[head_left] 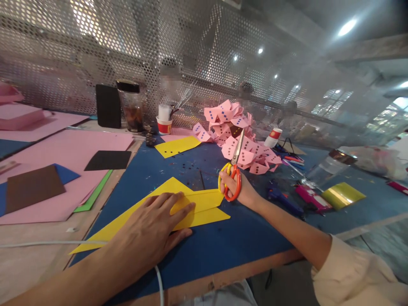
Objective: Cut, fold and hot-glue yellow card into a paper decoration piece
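Observation:
My left hand (156, 219) lies flat with its fingers stretched over several overlapping pieces of yellow paper (204, 219) on the blue tabletop. My right hand (244, 187) grips scissors (235, 174) by their handles, one yellow and one red-orange. The blades point up and away from me and look closed or nearly so. At the hand's near side, the scissor handles meet or overlap the right end of the yellow paper; whether they touch it I cannot tell. Beyond the blades stands a heap of folded pink paper pieces (237, 127) with dark square dots.
Another yellow sheet (177, 145) lies behind. Pink sheets (73, 148) and a brown piece (35, 187) cover the left. A lidded jar (132, 106) and a red-and-white cup (164, 123) stand at the back. On the right are a blue glue gun (283, 197) and a clear jar (331, 165). A white cable (54, 243) crosses under my left arm.

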`<state>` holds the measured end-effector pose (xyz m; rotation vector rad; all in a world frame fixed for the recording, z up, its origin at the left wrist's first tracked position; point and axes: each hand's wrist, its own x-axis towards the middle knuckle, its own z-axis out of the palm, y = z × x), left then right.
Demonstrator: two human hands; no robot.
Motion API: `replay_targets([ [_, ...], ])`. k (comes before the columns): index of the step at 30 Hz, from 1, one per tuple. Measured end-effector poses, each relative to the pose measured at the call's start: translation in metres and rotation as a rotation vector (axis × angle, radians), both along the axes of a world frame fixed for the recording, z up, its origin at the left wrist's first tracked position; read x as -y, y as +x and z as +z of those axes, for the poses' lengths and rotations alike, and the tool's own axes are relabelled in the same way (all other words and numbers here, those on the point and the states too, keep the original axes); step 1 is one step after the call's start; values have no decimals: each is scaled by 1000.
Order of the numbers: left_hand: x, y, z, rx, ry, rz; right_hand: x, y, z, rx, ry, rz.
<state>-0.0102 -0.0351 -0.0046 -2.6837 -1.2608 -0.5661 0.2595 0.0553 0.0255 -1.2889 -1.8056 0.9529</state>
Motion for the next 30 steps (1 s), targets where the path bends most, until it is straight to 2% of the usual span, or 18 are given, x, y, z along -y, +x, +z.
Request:
replay_targets([
  [4,-1,-1,-2,-6,3,7,2,-16,-4,-58,-12,42],
  [13,-1,-1,1,-17,26,2,6,-77,-8,-137,-60,241],
  [17,-1,-1,2,6,-29,5,7,-78,-8,-144,-70,237],
  [23,1,-2,3,33,-78,24,6,-67,-8,-191,-134,152],
  [30,-2,-1,4,5,-30,23,8,-90,-8,-170,-79,248],
])
